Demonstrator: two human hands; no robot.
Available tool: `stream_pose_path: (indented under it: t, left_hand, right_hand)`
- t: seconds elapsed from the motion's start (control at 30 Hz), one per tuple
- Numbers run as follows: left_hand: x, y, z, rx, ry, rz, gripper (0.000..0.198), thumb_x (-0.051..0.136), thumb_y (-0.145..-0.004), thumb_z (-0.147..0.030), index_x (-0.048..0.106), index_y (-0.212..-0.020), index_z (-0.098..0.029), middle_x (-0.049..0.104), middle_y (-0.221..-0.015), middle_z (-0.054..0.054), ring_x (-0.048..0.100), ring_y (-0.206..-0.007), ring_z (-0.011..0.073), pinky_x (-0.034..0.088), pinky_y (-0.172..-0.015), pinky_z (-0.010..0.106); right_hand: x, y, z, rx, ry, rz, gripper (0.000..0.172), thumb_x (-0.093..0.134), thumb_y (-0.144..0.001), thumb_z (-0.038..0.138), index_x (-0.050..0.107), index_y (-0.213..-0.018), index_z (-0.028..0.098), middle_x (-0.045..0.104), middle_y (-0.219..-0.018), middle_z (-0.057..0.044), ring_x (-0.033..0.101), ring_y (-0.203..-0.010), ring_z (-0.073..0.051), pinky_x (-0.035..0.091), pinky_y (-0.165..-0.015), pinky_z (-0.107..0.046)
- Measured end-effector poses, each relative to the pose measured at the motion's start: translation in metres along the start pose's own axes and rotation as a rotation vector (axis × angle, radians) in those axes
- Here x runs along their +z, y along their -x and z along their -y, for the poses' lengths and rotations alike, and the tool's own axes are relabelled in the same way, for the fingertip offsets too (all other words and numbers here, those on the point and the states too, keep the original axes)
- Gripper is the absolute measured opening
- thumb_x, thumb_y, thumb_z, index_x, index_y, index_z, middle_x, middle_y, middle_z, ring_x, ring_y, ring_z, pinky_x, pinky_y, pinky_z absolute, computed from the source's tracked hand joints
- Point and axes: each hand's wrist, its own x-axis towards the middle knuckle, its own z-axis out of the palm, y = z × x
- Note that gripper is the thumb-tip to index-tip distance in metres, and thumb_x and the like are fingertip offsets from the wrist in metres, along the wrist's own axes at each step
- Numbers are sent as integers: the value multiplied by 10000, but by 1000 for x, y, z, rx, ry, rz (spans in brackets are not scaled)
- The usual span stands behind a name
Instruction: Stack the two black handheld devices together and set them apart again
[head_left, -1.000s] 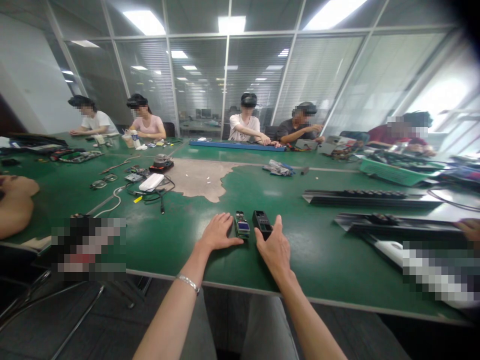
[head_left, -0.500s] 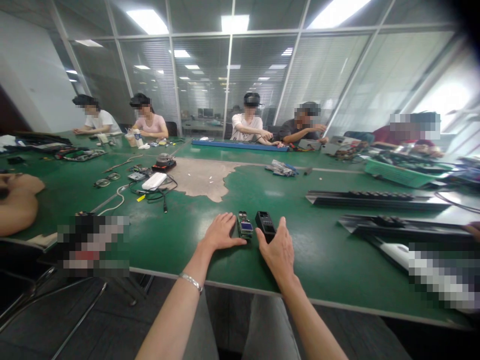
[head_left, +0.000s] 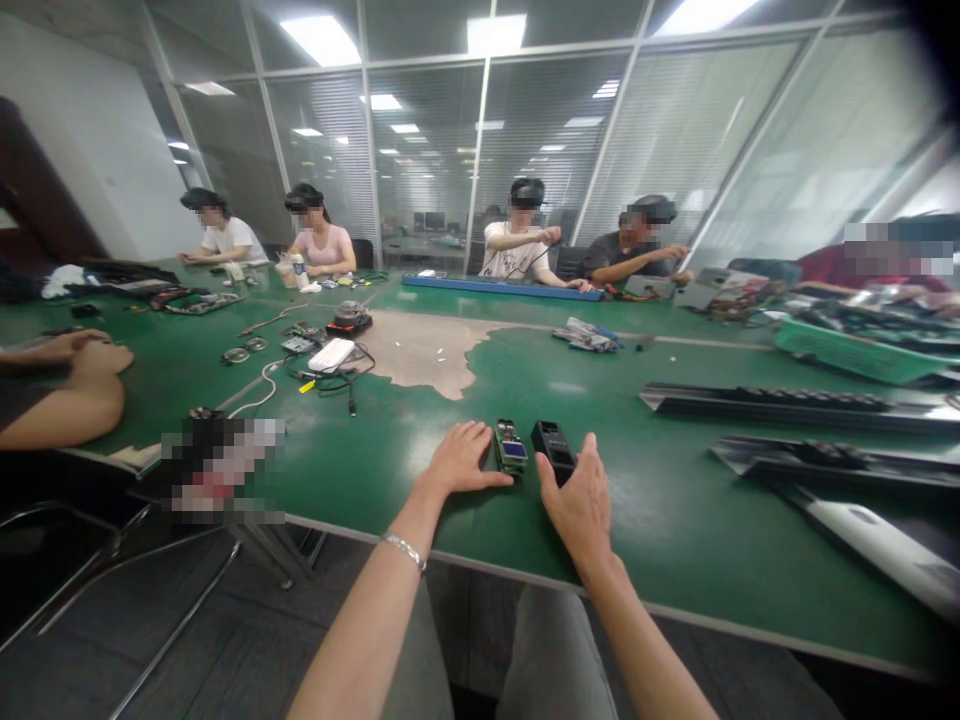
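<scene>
My left hand [head_left: 461, 462] lies on the green table [head_left: 420, 530], fingers stretched out and thumb apart, holding nothing. Beside it is a small circuit board [head_left: 510, 458] with a blue-violet display, its near end close to my left thumb. Just right of the board lies a black plastic casing [head_left: 553, 445] with cut-outs in its upper face. My right hand [head_left: 579, 495] rests at the casing's near right side, thumb and fingers spread around it without a visible grip. The casing's near right corner is partly hidden by this hand.
Dark metal rails [head_left: 780, 402] and a white-and-black device [head_left: 877, 540] lie to the right. A green basket [head_left: 847, 350] of parts stands behind them. At left are a white box [head_left: 331, 354] with cables and glasses [head_left: 236, 355]. Several people sit around the table.
The view has turned slightly left, so things appear shifted right. My hands, the circuit board and the casing keep their places relative to each other. Across the table, a person's hand has risen.
</scene>
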Motion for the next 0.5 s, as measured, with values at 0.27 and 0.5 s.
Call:
stream_pose_path:
  t: [0.27, 0.5]
  left_hand:
    - [2, -1, 1, -14, 14, -1, 1076, 489, -773, -911, 394, -1526, -150, 399, -1588, 178, 345, -1485, 340, 229, -1233, 471]
    - [1, -1, 0, -15, 18, -3, 1049, 491, -785, -901, 411, -1516, -153, 412, -1581, 177, 357, -1481, 335, 233, -1231, 469]
  right_hand:
    - [0, -1, -1, 21, -29, -7, 873, 417, -965, 598, 178, -1581, 27, 426, -1510, -306, 500, -1343, -387, 431, -1067, -546]
    - [2, -2, -6, 86, -121, -19, 741, 285, -1020, 505, 205, -1575, 20, 390, -1546, -295, 430, -1426, -346, 391, -1124, -521]
